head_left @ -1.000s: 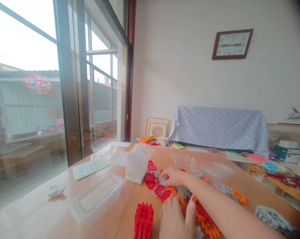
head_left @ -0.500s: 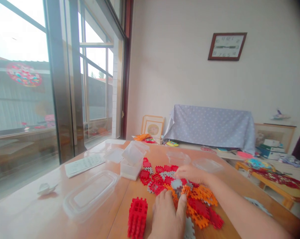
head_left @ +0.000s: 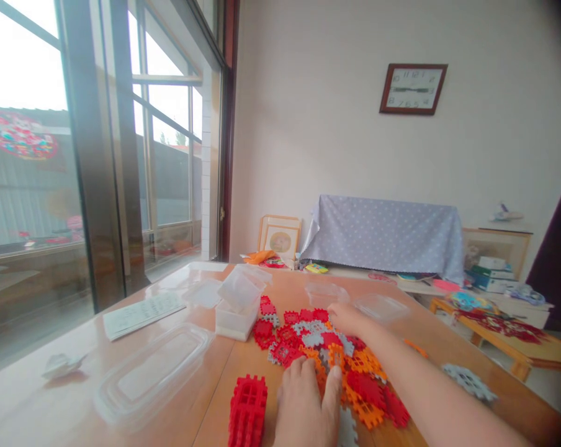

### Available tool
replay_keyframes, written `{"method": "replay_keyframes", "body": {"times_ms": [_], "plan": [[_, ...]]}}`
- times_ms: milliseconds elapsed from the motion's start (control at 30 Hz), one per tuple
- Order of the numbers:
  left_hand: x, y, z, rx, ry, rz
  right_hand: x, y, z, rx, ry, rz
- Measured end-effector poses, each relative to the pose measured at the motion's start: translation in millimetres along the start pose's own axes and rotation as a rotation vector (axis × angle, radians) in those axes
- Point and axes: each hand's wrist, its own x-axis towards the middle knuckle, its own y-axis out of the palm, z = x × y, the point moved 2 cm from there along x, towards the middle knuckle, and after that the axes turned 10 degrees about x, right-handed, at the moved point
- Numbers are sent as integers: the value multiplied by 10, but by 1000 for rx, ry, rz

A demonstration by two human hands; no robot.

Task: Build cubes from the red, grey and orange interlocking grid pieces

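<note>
Wooden surface (head_left: pixel 448 351). A loose pile of tiles (head_left: pixel 315 338), red, orange and grey, lies mid-surface. We rest both hands flat on it, gripping nothing: left hand (head_left: pixel 306 406) on the near edge, right hand (head_left: pixel 348 320) on the far. Likely gathering the tiles. Lifting one calls for a pinch.

A lived-in room of a home: a framed wall clock (head_left: pixel 413 88) hangs on the pale wall, a dotted grey cloth (head_left: pixel 383 233) drapes a piece of furniture, a small framed picture (head_left: pixel 279 236) leans by the tall window (head_left: pixel 89 155), and toy building tiles (head_left: pixel 329 354) lie scattered across a wooden table (head_left: pixel 192 397) among clear plastic boxes (head_left: pixel 236 304)
</note>
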Motion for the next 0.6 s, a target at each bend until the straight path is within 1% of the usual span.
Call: {"method": "replay_keyframes", "body": {"times_ms": [200,333,467,600], "plan": [[-53,-94,-37,-14,9,1,19,144,-46,-69,16,15],[-81,-137,-57,-26,9,-3,25,146,-91,-66,50,36],[-75,-121,-43,-35,6,-16,-3,34,-142,27,107,44],[-64,-103,-33,-50,18,-36,-44,-196,-245,77,167,-58]]}}
